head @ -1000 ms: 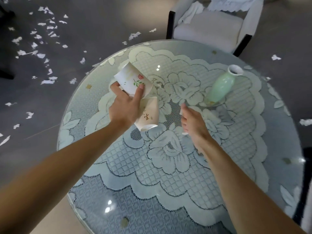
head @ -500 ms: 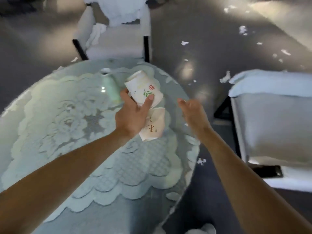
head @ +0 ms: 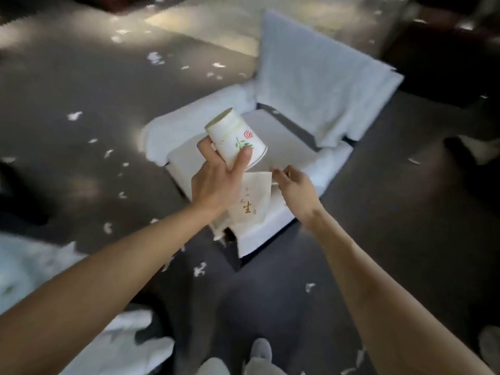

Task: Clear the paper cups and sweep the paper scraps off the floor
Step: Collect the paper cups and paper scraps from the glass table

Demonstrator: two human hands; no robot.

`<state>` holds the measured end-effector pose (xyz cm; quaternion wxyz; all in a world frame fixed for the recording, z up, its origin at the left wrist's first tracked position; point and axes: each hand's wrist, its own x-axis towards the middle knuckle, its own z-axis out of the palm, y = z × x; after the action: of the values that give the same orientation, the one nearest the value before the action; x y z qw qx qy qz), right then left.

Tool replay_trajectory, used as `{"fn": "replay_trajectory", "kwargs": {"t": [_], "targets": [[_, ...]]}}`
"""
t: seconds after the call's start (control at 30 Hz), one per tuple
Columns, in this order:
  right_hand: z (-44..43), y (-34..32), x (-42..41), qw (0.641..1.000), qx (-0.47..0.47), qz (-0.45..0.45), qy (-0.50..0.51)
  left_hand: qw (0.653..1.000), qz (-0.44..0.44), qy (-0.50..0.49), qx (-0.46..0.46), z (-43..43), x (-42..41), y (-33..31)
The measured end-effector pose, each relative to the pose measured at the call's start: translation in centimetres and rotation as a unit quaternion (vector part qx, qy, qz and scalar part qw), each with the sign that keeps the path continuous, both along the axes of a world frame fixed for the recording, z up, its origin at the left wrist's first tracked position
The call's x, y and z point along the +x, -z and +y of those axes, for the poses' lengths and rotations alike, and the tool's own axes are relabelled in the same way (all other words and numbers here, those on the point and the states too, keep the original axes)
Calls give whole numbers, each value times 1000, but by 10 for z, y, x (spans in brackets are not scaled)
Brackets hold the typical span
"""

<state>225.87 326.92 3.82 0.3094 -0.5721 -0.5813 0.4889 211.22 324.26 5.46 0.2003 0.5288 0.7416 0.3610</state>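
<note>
Head view, centre of frame: left hand [head: 216, 182] closed around a white paper cup [head: 234, 138] printed with a red mark and a green sprig; thumb on the cup's right side, fingers on its left. The cup is tilted, base toward upper left, rim toward lower right, and sticks out above the hand. A second, flattened paper cup [head: 250, 204] with gold characters hangs below the same hand, pinned under the palm, its lower edge pointing to the bottom of the frame. Right hand [head: 296, 189] is just right of the flattened cup, fingers loosely curled, fingertips at the cup's upper right corner; contact cannot be confirmed, grip state cannot be told. Behind both hands, upper centre, stands a white armchair [head: 319, 77]. White paper scraps [head: 199, 269] lie scattered on the dark floor [head: 81, 77], mostly at the left and along the bottom. Image is motion-blurred.
</note>
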Motion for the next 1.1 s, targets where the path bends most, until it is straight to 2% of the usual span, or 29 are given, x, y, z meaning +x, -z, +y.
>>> {"fn": "replay_trajectory", "kwargs": {"t": [0.23,0.4,0.5,0.8,1.1], "targets": [[65,-3,204,975,6,-13,223,984,-1,179,-14,124,207,-7],[121,4,335,941,8,-39,337,951,-14,308,-4,211,352,-1],[168,8,404,924,7,-47,379,933,-43,358,5,273,430,-2],[289,-11,603,863,15,-72,499,885,0,465,-1,449,646,-20],[425,6,850,848,14,-38,528,860,58,507,28,614,895,-4]]}}
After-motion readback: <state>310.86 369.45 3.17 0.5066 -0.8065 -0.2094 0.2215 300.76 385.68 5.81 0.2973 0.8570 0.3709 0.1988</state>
